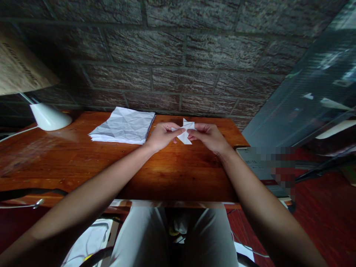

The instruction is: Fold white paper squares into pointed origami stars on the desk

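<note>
A small folded white paper [185, 138], shaped like a pinwheel with pointed flaps, is held up between both hands above the wooden desk. My left hand [164, 135] pinches its left side, thumb on top and a ring on one finger. On the other side, my right hand [208, 135] grips the paper between thumb and curled fingers. Both thumbtips almost meet at the paper's middle. To the left of my left hand lies a stack of creased white paper sheets [125, 125].
The wooden desk [178, 174] runs up to a dark stone-block wall [155, 48]. A lamp with a white base [50, 116] and a brown shade [22, 63] stands at the left. A grey translucent panel [280, 96] leans at the right. A dark cable [33, 192] crosses the left front edge.
</note>
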Demonstrator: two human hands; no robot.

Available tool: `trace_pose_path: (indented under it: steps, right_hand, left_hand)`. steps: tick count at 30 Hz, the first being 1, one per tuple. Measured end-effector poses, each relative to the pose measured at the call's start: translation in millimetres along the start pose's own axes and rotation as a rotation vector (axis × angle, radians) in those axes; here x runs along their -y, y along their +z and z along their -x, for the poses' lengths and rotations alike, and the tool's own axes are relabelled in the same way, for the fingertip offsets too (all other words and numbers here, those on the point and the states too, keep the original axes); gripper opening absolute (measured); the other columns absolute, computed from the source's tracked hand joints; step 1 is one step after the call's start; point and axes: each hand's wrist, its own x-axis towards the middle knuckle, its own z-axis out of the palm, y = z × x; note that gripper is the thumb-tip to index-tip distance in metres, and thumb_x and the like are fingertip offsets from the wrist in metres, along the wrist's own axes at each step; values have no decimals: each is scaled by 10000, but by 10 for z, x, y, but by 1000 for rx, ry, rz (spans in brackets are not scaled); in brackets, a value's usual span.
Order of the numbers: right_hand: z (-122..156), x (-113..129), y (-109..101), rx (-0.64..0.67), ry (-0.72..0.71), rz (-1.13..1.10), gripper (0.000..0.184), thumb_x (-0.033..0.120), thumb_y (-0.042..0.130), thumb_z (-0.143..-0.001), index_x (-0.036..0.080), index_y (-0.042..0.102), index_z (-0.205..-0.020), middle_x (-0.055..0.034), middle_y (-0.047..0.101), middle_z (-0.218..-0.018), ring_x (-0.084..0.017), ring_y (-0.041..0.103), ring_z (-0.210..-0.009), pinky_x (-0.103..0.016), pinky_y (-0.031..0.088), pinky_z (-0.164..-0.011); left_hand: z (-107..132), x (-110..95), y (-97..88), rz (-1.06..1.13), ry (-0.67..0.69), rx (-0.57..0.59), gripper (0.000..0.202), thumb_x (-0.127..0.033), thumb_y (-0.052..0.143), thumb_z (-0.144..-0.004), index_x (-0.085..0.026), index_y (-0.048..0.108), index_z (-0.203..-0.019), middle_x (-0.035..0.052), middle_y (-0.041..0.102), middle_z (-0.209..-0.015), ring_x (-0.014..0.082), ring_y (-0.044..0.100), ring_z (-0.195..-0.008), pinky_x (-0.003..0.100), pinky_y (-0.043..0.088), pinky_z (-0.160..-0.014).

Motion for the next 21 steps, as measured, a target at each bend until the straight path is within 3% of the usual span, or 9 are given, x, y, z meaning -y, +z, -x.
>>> trace_pose_path:
  steps: [5,10,13,17,21]
  right_hand:
    - [-7,-5,16,-27,5,-28,439,460,964,-615,192,807,-924,-15,798,-873,-129,677,-732,-266,566,-714]
    - [-14,-8,37,-100,32,-22,538,440,997,-551,202,748,-964,20,750,-733,-119,617,-624,-254,511,-621]
    - [-15,-16,43,-140,23,-29,572,426,992,-568,206,709,-1014,33,732,-729,-123,622,-646,-264,514,-653]
    - [-6,-27,52,-125,76,-50,616,340,1000,-558,206,671,-1060,-6,777,-902,-142,695,-807,-271,538,-759]
    - [-1,-48,46,-104,160,-73,737,294,990,-549,219,626,-1186,-2,777,-858,-159,709,-787,-296,557,-754]
  left_hand:
    - [-13,19,-36,7,-39,75,419,-548,885,-667,-154,771,-748,29,722,-722,119,584,-598,259,460,-589]
    - [-10,25,-58,3,-132,169,415,-537,866,-688,-149,721,-656,-21,586,-597,93,455,-579,253,300,-568]
    - [-16,35,-44,0,-79,97,436,-557,857,-694,-156,695,-635,-29,563,-596,93,435,-588,261,281,-579]
    - [-37,41,-25,12,-20,8,471,-591,877,-661,-160,689,-636,-18,600,-622,101,478,-610,261,338,-603]
    - [-45,63,-21,83,-64,-36,484,-609,888,-654,-174,677,-653,-18,622,-635,109,542,-633,253,428,-632]
